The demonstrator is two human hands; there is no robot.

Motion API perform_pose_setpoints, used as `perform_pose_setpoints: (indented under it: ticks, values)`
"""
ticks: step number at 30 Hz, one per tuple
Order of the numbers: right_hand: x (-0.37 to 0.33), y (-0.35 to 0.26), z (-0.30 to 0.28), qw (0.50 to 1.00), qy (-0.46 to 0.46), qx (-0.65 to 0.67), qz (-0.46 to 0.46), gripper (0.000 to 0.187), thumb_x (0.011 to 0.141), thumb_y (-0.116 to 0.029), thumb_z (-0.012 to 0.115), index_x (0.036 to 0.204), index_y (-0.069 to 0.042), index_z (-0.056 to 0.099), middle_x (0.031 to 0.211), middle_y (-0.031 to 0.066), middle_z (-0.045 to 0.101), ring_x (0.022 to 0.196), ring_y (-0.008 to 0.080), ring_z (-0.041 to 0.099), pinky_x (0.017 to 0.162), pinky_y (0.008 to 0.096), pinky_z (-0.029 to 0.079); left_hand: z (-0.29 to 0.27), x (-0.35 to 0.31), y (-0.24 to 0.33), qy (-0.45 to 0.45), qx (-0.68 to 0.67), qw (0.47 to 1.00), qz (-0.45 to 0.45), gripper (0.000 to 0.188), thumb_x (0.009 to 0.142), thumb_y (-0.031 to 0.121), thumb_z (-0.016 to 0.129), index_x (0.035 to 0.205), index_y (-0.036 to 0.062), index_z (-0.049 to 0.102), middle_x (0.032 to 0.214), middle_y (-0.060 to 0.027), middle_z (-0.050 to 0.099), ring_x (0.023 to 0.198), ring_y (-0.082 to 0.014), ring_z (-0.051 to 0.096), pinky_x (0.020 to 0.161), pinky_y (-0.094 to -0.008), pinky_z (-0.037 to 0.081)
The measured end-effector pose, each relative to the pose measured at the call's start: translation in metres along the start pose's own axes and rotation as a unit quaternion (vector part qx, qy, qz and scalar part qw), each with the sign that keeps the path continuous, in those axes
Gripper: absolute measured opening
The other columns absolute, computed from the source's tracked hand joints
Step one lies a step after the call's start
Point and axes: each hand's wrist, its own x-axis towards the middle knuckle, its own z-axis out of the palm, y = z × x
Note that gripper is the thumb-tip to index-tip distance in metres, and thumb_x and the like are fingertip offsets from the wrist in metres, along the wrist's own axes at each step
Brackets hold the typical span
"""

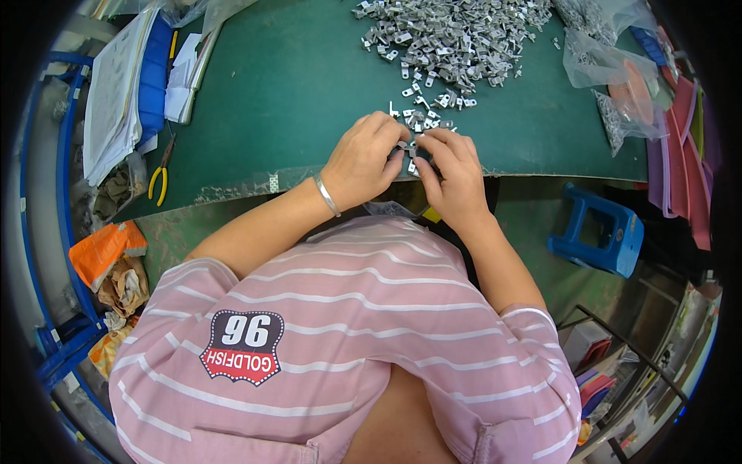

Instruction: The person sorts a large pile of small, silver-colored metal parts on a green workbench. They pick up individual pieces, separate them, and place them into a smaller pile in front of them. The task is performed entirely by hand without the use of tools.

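Both of my hands meet at the front edge of the green table (286,100). My left hand (365,158), with a silver bangle at the wrist, is closed, and a small bent metal bracket (403,145) shows at its thumb and fingertips. Facing it from the right, my right hand (454,172) has its fingers curled in toward the same spot. What its fingertips grip is too small and partly covered to make out. Loose brackets of the same kind (421,120) lie just beyond my fingertips. They trail back to a large heap of grey metal brackets (464,39).
Yellow-handled pliers (160,178) lie at the table's left edge, near papers (116,100) and a blue file tray (157,77). Clear plastic bags of small metal parts (610,120) sit at the right. A blue stool (595,230) stands on the floor to the right.
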Motion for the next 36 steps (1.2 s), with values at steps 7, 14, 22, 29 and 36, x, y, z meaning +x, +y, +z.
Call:
perform_pose_setpoints:
  ticks: [7,14,22,29,36]
  values:
    - [-0.010,0.006,-0.011,0.997,-0.043,0.056,-0.041,0.018,0.075,0.001,0.071,0.093,-0.002,0.067,0.102,0.0108,0.064,0.089,0.0306,0.061,0.079,0.0396,0.048,-0.006,-0.009,0.005,-0.032,-0.039,0.998,0.046,0.020,0.077,0.000,0.071,0.095,0.0039,0.062,0.094,-0.0121,0.058,0.084,-0.0308,0.060,0.072,-0.0383,0.050]
    - [-0.019,0.006,-0.025,0.992,-0.045,0.111,-0.042,0.020,0.076,0.004,0.069,0.095,0.000,0.067,0.099,0.0132,0.063,0.087,0.0303,0.061,0.076,0.0376,0.050,-0.013,-0.016,0.009,-0.082,-0.090,0.989,0.088,0.021,0.078,0.003,0.073,0.096,0.0038,0.063,0.096,-0.0125,0.058,0.083,-0.0304,0.060,0.071,-0.0381,0.051]
    - [0.023,0.028,-0.008,0.997,0.075,-0.011,0.015,0.017,0.079,0.000,0.071,0.096,-0.003,0.070,0.087,0.0099,0.065,0.077,0.0252,0.060,0.070,0.0353,0.048,0.014,0.024,0.001,0.042,0.008,0.998,0.042,0.017,0.082,0.004,0.071,0.098,0.0025,0.064,0.091,-0.0107,0.060,0.078,-0.0274,0.063,0.068,-0.0348,0.052]
    - [0.002,0.009,-0.020,0.901,0.023,0.312,0.300,0.009,0.081,0.002,0.068,0.089,0.001,0.070,0.081,0.0071,0.067,0.070,0.0106,0.061,0.064,0.0244,0.048,0.001,0.011,0.006,-0.070,-0.235,0.943,-0.227,0.015,0.079,-0.001,0.066,0.093,0.0007,0.066,0.084,-0.0105,0.062,0.067,-0.0191,0.062,0.060,-0.0290,0.051]
    - [0.011,0.024,-0.022,0.997,0.047,-0.028,0.058,0.015,0.077,0.003,0.069,0.092,-0.001,0.068,0.091,0.0121,0.063,0.087,0.0305,0.062,0.073,0.0367,0.051,-0.004,0.016,0.003,-0.019,-0.045,0.998,-0.044,0.021,0.080,0.001,0.067,0.101,0.0032,0.067,0.090,-0.0106,0.060,0.076,-0.0258,0.062,0.067,-0.0335,0.051]
